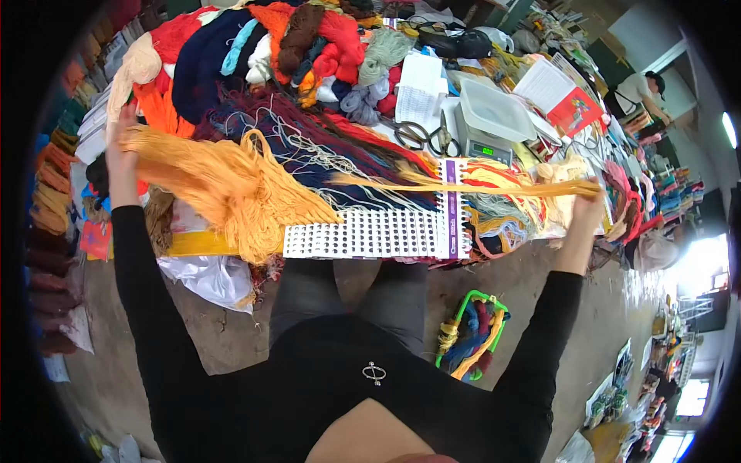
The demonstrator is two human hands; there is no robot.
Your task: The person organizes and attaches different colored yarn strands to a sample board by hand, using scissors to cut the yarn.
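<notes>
At the left of the table, my left hand grips the end of a thick orange-yellow yarn hank, which drapes over the table and is blurred in places. Far to the right, my right hand is closed around the end of a thin bundle of yellow yarn strands, stretched nearly level across the table. Beneath these strands lie white punched thread cards along the front edge, with a purple-striped card at their right end. Red, navy and white threads spread out behind.
Heaped yarn hanks fill the back of the table. Black scissors lie beside a digital scale carrying a clear plastic tub. A green basket of yarn stands on the floor. Another person is at the far right.
</notes>
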